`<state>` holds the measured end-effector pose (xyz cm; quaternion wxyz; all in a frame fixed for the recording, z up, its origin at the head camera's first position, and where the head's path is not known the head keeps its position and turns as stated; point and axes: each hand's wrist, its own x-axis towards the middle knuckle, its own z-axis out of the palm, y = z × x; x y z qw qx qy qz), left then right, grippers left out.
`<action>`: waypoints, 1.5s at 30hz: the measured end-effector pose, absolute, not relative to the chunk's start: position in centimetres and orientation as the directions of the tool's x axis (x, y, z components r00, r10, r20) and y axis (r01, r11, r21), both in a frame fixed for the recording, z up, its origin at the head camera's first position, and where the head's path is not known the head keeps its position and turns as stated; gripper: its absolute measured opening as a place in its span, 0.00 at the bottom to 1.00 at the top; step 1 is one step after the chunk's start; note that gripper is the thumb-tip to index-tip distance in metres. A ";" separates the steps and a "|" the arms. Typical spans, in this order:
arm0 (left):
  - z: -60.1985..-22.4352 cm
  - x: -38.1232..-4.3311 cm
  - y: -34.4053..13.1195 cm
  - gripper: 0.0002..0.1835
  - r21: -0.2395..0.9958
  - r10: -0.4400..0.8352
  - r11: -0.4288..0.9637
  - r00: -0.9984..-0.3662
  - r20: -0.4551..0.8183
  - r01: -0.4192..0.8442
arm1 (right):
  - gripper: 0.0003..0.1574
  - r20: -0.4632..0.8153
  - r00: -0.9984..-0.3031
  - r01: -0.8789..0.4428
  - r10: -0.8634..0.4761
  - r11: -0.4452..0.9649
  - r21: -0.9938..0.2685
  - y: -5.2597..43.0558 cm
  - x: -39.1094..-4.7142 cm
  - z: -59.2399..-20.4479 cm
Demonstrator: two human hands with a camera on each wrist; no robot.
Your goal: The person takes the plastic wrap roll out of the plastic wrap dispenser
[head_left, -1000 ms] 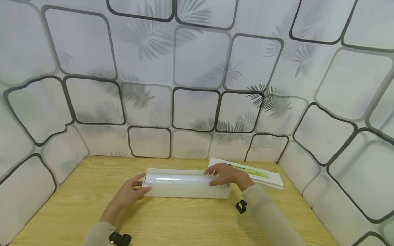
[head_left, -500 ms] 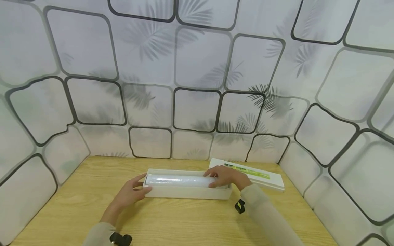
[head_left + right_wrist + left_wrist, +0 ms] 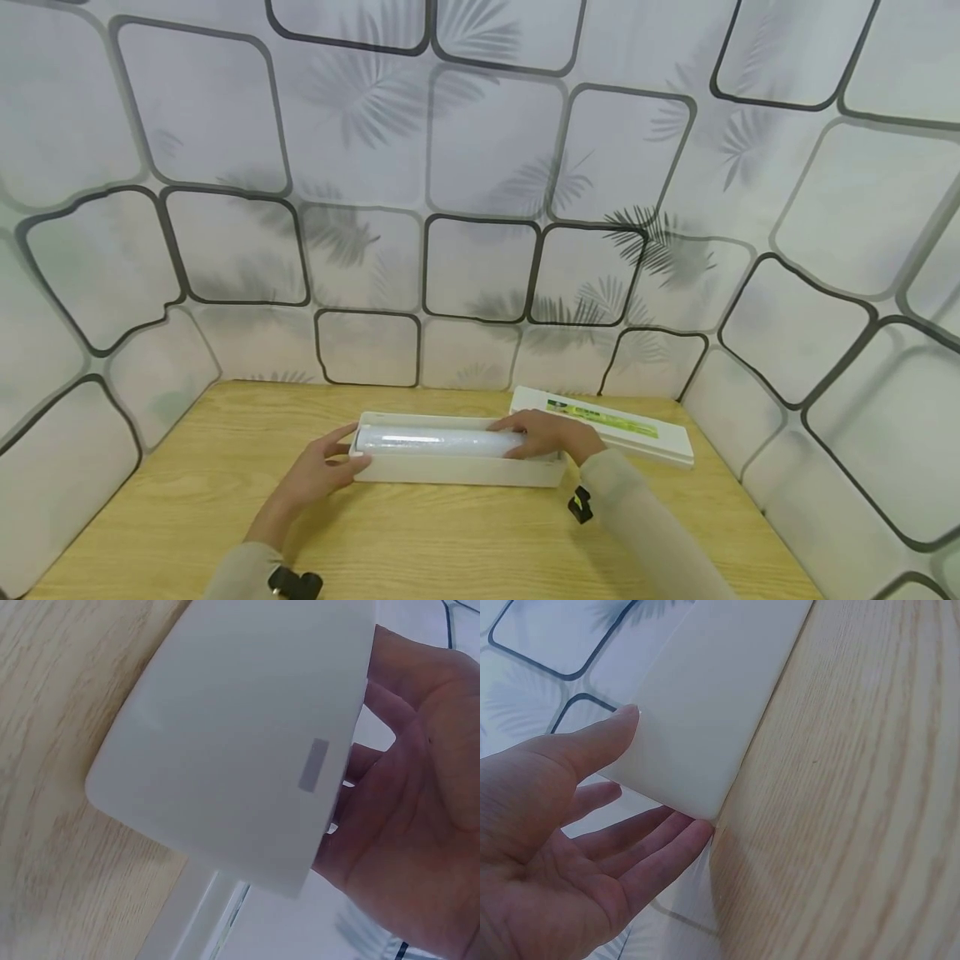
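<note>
A long white plastic box (image 3: pixel 457 472) lies open on top on the table, with a shiny roll of cling film (image 3: pixel 435 440) inside it. My left hand (image 3: pixel 318 469) grips the box's left end. In the left wrist view its thumb is at the upper edge of the box wall and the other fingertips touch the end. My right hand (image 3: pixel 551 433) reaches over the box's right end, fingers curled over the roll and thumb at its near side. In the right wrist view, the box wall (image 3: pixel 232 735) hides those fingertips.
Behind the right hand lies a long white lid (image 3: pixel 671 446) with a green and yellow label. The wood-grain table (image 3: pixel 420 542) meets patterned wall sheeting (image 3: pixel 480 267) at the back and both sides. A black wrist camera (image 3: pixel 295 582) sits on the left sleeve.
My right hand has shifted slightly left along the roll, its fingers curling further over it. The left hand, box and lid look nearly the same.
</note>
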<state>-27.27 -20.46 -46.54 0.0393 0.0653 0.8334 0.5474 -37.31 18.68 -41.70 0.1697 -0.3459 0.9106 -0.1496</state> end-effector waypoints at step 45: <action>-46.5 -27.4 -22.7 0.41 0.918 0.115 0.397 -0.993 -0.024 0.023 | 0.34 0.052 -0.609 -0.738 -0.792 0.540 -0.405 16.9 -36.9 -42.6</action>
